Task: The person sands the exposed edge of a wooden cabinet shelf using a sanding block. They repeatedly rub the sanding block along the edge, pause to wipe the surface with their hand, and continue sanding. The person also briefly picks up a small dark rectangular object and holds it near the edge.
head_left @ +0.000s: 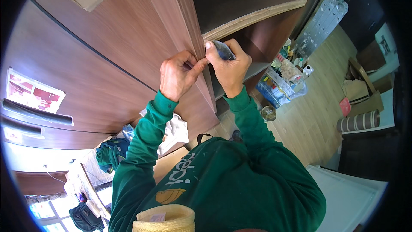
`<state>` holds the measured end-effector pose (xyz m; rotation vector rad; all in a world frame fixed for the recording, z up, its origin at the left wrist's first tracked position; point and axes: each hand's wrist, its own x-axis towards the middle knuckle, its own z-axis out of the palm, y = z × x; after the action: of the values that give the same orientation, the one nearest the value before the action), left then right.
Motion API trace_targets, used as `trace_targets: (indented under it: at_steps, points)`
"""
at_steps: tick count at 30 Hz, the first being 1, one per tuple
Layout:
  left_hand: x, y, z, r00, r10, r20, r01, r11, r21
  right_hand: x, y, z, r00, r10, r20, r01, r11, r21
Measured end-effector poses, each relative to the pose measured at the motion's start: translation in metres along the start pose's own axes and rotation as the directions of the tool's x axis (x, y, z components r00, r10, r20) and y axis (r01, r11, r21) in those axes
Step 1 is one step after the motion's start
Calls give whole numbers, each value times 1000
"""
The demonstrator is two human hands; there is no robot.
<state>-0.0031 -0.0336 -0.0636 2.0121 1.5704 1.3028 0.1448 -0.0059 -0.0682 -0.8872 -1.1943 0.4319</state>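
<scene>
My left hand (177, 75) is closed at the front edge of the upright brown wood-look cabinet panel (180, 21). Its thumb and bent fingers pinch together there, and whatever lies between them is hidden. Just to the right, my right hand (231, 68) grips a small, flat, dark and shiny piece (223, 50) that looks like a plastic packet; its kind is unclear. The right thumb points up beside the raw front edge of a curved shelf (253, 17). Both hands nearly touch at the corner where shelf and panel meet.
Brown doors with dark handles (38, 112) stand at left. On the floor at right are a plastic tub of odds and ends (279, 83), a glass jar (268, 113), a folded metal ladder (322, 25) and a striped roll (359, 122). White paper (176, 131) lies below my left arm.
</scene>
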Motion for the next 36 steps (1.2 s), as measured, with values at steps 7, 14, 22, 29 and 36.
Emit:
trace_targets:
  at_steps: [7,14,22,29,36]
  points:
    - [-1,2,0,1000,-24,7,24,1000,6,0,1,-5,1000,-29,12,29,999,-45]
    - [-5,9,6,997,-42,-70,47,996,76,-20,0,-67,934,345,92,-357,910,213]
    - [-5,32,14,940,84,-331,-38,989,143,-44,15,-84,825,525,210,-555,822,126]
    - [7,47,18,885,139,-445,-35,972,234,-43,23,-89,885,337,322,-394,910,130]
    - [2,51,22,867,146,-476,-20,965,260,-36,17,-72,929,189,317,-294,898,327]
